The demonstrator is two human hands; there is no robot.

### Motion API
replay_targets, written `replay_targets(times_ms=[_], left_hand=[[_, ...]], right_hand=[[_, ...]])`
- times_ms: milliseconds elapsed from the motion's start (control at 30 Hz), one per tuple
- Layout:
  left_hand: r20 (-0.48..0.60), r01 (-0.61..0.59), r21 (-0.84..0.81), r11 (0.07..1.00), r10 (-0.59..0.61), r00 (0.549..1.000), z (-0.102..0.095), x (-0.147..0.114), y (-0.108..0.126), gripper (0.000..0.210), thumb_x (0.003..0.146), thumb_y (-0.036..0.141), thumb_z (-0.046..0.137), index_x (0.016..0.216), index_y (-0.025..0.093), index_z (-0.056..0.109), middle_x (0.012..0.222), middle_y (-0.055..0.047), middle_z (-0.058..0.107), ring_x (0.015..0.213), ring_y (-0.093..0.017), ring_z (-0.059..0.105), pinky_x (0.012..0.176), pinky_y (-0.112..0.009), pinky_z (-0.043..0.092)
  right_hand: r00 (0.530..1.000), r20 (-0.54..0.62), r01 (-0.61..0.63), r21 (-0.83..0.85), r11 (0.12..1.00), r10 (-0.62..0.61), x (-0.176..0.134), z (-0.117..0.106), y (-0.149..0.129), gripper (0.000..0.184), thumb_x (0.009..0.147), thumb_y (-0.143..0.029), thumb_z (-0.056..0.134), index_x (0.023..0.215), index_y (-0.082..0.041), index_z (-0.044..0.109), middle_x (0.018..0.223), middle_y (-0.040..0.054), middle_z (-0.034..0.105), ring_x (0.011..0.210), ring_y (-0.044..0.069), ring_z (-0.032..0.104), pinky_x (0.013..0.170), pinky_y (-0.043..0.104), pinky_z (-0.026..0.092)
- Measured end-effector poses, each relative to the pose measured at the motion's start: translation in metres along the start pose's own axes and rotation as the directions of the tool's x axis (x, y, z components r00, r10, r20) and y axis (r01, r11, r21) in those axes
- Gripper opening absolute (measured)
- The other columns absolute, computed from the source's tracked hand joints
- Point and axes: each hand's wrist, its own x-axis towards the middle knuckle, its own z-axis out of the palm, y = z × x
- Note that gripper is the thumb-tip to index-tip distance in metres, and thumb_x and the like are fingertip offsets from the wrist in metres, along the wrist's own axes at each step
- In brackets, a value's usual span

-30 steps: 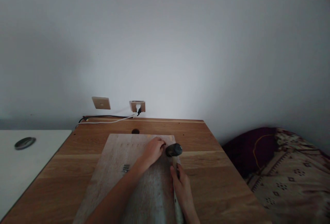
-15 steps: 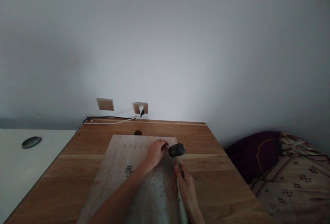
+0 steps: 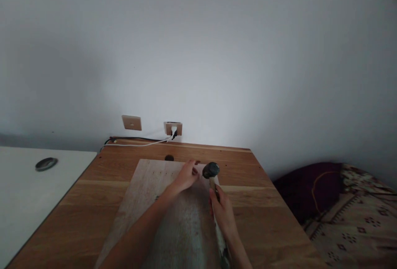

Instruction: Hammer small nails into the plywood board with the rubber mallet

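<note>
My right hand [image 3: 222, 209] is wrapped round the handle of a hammer [image 3: 211, 170] with a thick dark head. The head is raised over the upper right part of a pale wooden board [image 3: 178, 236]. Close to its left, my left hand [image 3: 187, 175] is over the board's far edge area, fingertips apart and partly in shadow; I see nothing held in them. Small marks, perhaps nail heads, run in a row along the board's far side, left of that hand. A little of the loose nails [image 3: 157, 197] shows beside my left forearm, which hides the others.
The board lies on a brown wooden table [image 3: 257, 219] against a wall. A white cord [image 3: 139, 145] and a black cord run to a wall socket [image 3: 173, 128]. At left, a dark oval dish [image 3: 46, 164] sits on a white surface [image 3: 27, 203]. Patterned fabric [image 3: 356, 227] lies at right.
The hammer head has shifted slightly up and left. My left hand's fingers have spread apart from a more curled pose, and its forearm now covers most of the nails. The view has turned a little.
</note>
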Motion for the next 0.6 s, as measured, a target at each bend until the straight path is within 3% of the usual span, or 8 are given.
replay_targets(times_ms=[100, 200, 267, 433, 533, 600], left_hand=[[0.017, -0.062, 0.082, 0.995, 0.060, 0.998, -0.036, -0.008, 0.007, 0.038, 0.075, 0.001, 0.055, 0.108, 0.017, 0.065, 0.106, -0.006, 0.067, 0.079, -0.014, 0.064, 0.076, -0.028, 0.053], [0.198, -0.169, 0.263, 0.950, 0.119, 0.973, -0.065, -0.028, 0.015, 0.028, 0.076, 0.007, 0.061, 0.101, 0.019, 0.066, 0.098, -0.005, 0.068, 0.089, -0.020, 0.065, 0.084, -0.032, 0.052], [0.307, -0.222, 0.394, 0.892, 0.100, 0.947, -0.073, -0.043, 0.016, 0.027, 0.072, 0.010, 0.068, 0.097, 0.020, 0.067, 0.102, -0.008, 0.068, 0.097, -0.026, 0.065, 0.089, -0.036, 0.051], [0.387, -0.277, 0.473, 0.836, 0.086, 0.918, -0.059, -0.058, 0.013, 0.020, 0.075, 0.007, 0.065, 0.088, 0.021, 0.067, 0.092, -0.008, 0.068, 0.090, -0.027, 0.066, 0.085, -0.036, 0.050], [0.395, -0.296, 0.408, 0.864, 0.125, 0.910, -0.048, -0.044, 0.011, 0.017, 0.076, 0.007, 0.064, 0.085, 0.021, 0.068, 0.088, -0.007, 0.068, 0.084, -0.025, 0.065, 0.079, -0.032, 0.049], [0.331, -0.256, 0.318, 0.913, 0.146, 0.932, -0.041, -0.030, 0.010, 0.018, 0.076, 0.006, 0.063, 0.085, 0.020, 0.069, 0.089, -0.006, 0.069, 0.082, -0.021, 0.065, 0.077, -0.029, 0.049]], right_hand=[[1.000, -0.005, -0.019, 0.007, 1.000, 0.019, -0.001, 0.002, 0.002, 0.056, 0.089, -0.074, 0.048, 0.089, -0.021, 0.064, 0.052, -0.0027, 0.054, 0.041, 0.018, 0.052, 0.045, 0.028, 0.040], [0.998, 0.025, -0.057, 0.045, 0.997, 0.056, -0.003, 0.004, 0.006, 0.057, 0.086, -0.079, 0.049, 0.080, -0.023, 0.058, 0.053, -0.0031, 0.053, 0.040, 0.017, 0.052, 0.042, 0.028, 0.039], [0.996, 0.012, -0.084, 0.074, 0.994, 0.084, -0.006, 0.005, 0.009, 0.059, 0.084, -0.081, 0.049, 0.078, -0.023, 0.056, 0.056, -0.0027, 0.054, 0.042, 0.016, 0.052, 0.041, 0.027, 0.039], [0.992, -0.015, -0.125, 0.123, 0.985, 0.128, -0.016, 0.007, 0.015, 0.065, 0.079, -0.087, 0.052, 0.076, -0.023, 0.057, 0.056, -0.0030, 0.053, 0.042, 0.015, 0.050, 0.041, 0.027, 0.039], [0.988, -0.008, -0.151, 0.165, 0.975, 0.155, -0.021, 0.007, 0.016, 0.065, 0.078, -0.088, 0.053, 0.075, -0.023, 0.055, 0.053, -0.0042, 0.050, 0.040, 0.015, 0.046, 0.039, 0.027, 0.038], [0.990, -0.030, -0.128, 0.156, 0.979, 0.134, -0.024, 0.005, 0.016, 0.064, 0.080, -0.087, 0.054, 0.075, -0.022, 0.057, 0.053, -0.0031, 0.052, 0.041, 0.015, 0.047, 0.039, 0.027, 0.038]])
